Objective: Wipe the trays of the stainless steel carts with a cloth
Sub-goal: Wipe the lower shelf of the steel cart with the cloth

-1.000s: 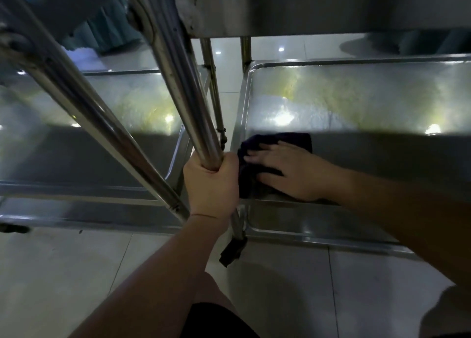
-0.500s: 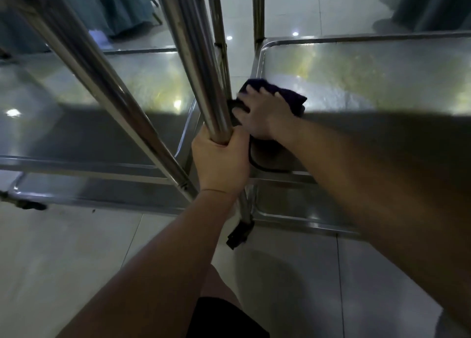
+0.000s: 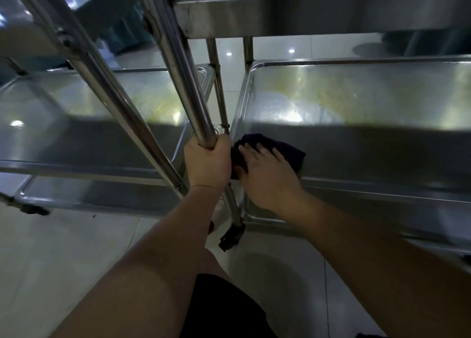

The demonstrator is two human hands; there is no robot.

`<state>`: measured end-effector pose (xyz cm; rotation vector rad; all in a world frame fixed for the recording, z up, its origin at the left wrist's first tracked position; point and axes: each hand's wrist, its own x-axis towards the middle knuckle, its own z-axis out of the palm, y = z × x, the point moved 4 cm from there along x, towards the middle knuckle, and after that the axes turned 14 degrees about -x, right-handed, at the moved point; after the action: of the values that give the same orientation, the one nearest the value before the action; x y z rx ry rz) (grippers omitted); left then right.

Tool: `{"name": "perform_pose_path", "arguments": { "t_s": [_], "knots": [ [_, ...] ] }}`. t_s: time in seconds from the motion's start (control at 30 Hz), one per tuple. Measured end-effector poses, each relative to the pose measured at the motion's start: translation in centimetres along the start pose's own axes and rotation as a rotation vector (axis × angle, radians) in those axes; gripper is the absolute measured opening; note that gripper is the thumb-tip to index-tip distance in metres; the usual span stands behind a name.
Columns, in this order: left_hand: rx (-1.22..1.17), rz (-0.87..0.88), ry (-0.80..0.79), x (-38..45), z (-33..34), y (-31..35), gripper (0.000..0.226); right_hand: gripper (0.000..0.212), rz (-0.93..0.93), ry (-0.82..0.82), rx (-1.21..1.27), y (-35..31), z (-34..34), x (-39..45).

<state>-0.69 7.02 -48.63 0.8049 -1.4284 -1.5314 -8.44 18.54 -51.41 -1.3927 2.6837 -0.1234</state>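
The left hand (image 3: 207,162) is wrapped in a firm grip around the steel upright post (image 3: 178,67) of the cart, fingers curled round the tube just below the frame's centre. At about three o'clock from it, almost touching, the right hand (image 3: 267,177) lies flat with fingers spread and straight, pressing a dark cloth (image 3: 293,151) onto the near left corner of the right cart's middle tray (image 3: 369,103). The cloth pokes out past the fingertips toward one o'clock. The tray's far half shines with yellowish reflections; its near half sits in shadow. At nine o'clock, a second cart's tray (image 3: 76,113) stands just beside, separated by a narrow gap. A black caster (image 3: 230,235) rests on the tiled floor (image 3: 63,248) at six o'clock from the hands.
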Motion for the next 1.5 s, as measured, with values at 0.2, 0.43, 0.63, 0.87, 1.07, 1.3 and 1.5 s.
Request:
{"name": "perform_pose_path", "arguments": {
  "t_s": [0.2, 0.43, 0.63, 0.87, 1.07, 1.3, 1.5],
  "knots": [
    [0.012, -0.059, -0.008, -0.9, 0.1, 1.2, 0.033, 0.062, -0.055, 0.043, -0.104, 4.8, 0.0, -4.3],
    [0.018, -0.073, 0.006, -1.6, 0.2, 2.0, 0.03, 0.077, 0.005, 0.011, -0.06, 7.4, -0.8, -5.3],
    [0.034, -0.102, 0.028, -1.4, 0.0, 2.1, 0.034, 0.063, -0.102, 0.054, -0.097, 0.3, -0.2, -1.2],
    [0.076, -0.077, -0.031, -1.5, -0.1, 1.9, 0.037, 0.064, -0.152, 0.071, -0.154, 5.4, -0.1, -3.6],
    [0.238, -0.001, 0.048, -2.0, -0.6, 2.4, 0.024, 0.067, -0.056, 0.05, -0.161, 13.0, -0.8, -8.2],
    [0.491, 0.433, -0.044, -10.1, 0.3, 0.2, 0.03, 0.067, -0.008, 0.059, -0.158, 15.9, -0.8, -10.1],
    [0.75, 0.364, -0.616, -12.7, 11.6, -2.7, 0.064, 0.071, -0.014, 0.081, -0.125, 15.8, -1.0, -10.4]
  ]
}}
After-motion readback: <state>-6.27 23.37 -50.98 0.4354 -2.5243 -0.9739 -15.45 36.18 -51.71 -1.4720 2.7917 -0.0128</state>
